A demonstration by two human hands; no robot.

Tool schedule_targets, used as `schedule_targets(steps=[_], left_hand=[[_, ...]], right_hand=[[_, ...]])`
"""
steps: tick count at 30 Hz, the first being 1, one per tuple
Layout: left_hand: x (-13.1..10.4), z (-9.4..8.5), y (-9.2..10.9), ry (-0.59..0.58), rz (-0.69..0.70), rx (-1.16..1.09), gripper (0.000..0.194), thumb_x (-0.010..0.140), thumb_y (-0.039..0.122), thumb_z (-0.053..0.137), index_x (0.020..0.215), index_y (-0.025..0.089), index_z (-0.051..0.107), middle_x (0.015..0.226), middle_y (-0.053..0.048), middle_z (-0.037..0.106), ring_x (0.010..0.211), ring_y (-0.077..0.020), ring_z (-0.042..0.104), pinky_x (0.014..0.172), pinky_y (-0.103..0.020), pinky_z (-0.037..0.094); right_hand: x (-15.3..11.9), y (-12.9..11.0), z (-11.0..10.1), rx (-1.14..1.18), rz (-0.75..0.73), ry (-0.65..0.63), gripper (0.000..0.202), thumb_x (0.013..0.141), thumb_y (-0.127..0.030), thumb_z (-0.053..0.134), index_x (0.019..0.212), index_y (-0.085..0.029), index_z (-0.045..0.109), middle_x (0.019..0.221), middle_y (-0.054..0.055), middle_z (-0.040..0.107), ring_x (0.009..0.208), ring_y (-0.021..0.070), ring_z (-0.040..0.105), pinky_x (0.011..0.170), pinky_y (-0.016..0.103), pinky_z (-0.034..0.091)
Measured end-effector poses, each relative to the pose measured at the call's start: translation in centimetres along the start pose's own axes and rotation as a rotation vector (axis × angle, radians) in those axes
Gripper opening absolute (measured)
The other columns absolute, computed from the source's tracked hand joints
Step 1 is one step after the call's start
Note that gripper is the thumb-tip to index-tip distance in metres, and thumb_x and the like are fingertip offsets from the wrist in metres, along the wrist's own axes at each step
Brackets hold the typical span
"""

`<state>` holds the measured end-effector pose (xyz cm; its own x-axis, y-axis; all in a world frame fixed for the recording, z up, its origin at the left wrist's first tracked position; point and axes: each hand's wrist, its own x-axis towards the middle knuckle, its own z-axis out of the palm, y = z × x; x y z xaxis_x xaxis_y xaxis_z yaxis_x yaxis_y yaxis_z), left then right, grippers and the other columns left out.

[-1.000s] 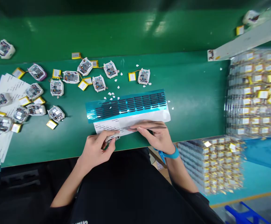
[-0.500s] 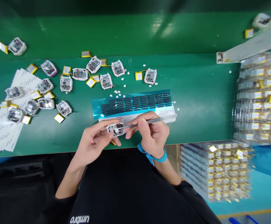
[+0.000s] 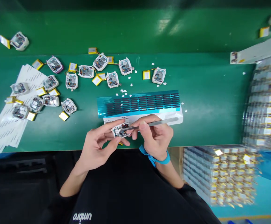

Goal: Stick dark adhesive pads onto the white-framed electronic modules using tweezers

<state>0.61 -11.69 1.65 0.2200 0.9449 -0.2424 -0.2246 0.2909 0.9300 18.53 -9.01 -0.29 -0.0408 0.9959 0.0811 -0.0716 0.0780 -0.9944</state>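
Head view: a small white-cased module with an exposed circuit board (image 3: 121,130) is held in the left hand (image 3: 98,148), whose fingers are closed around its edges, just above the near edge of the green work table (image 3: 203,93). A pair of slim silver metal tweezers (image 3: 154,123) is gripped by the right hand (image 3: 156,137), with thumb and fingers pinched on the shaft, and the tip is placed on the module. A blue band (image 3: 154,158) is worn on the right wrist. Directly behind the hands, a shiny blue sheet with rows of small black strips (image 3: 139,102) is laid over a white printed paper (image 3: 172,115). Small white bits (image 3: 123,92) are scattered near it. Further left, many similar white modules with yellow flat batteries (image 3: 70,81) are spread on the table, some of them on white printed sheets (image 3: 8,133). At the right side, stacked clear trays with yellow-labelled parts (image 3: 221,171) are seen, partly blurred.
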Motion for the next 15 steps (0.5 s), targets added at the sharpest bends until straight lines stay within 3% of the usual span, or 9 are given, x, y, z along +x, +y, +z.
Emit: schedule_targets(steps=[9, 15], left_hand=[[-0.14, 0.12, 0.03, 0.023, -0.013, -0.020, 0.043, 0.096, 0.007, 0.069, 0.133, 0.029, 0.076, 0.106, -0.003, 0.084, 0.078, -0.0156, 0.082, 0.082, -0.028, 0.070], [0.25, -0.01, -0.50, 0.083, -0.011, 0.012, 0.032, 0.100, 0.012, 0.066, 0.125, 0.027, 0.080, 0.095, -0.003, 0.084, 0.069, -0.0152, 0.081, 0.072, -0.025, 0.070]], right_hand=[[0.07, 0.31, 0.12, 0.016, 0.013, -0.016, 0.018, 0.103, -0.030, 0.065, 0.090, -0.020, 0.073, 0.070, 0.001, 0.079, 0.047, 0.0105, 0.068, 0.044, 0.019, 0.056], [0.09, 0.54, 0.05, -0.004, 0.021, -0.062, 0.016, 0.104, -0.028, 0.064, 0.094, -0.020, 0.074, 0.074, 0.001, 0.079, 0.050, 0.0101, 0.069, 0.046, 0.019, 0.057]])
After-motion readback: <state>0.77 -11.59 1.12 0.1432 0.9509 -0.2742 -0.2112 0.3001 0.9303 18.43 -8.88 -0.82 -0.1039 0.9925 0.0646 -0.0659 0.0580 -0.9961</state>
